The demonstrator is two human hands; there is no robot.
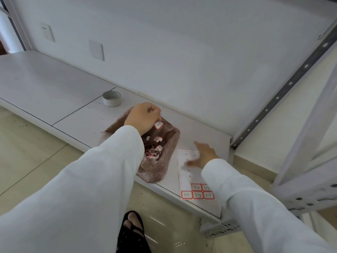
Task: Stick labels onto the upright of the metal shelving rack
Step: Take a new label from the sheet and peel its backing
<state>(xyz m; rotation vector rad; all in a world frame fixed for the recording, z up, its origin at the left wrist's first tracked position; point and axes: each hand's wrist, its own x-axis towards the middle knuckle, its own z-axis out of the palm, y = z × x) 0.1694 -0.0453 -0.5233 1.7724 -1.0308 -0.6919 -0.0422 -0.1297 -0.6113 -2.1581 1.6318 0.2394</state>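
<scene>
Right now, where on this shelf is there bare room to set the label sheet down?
Free: the wide shelf panel left of the tape roll, and the strip between the roll and the wall. Crowded: the right end, where the pink bag, the label sheet and both hands, left and right, sit close together.
</scene>
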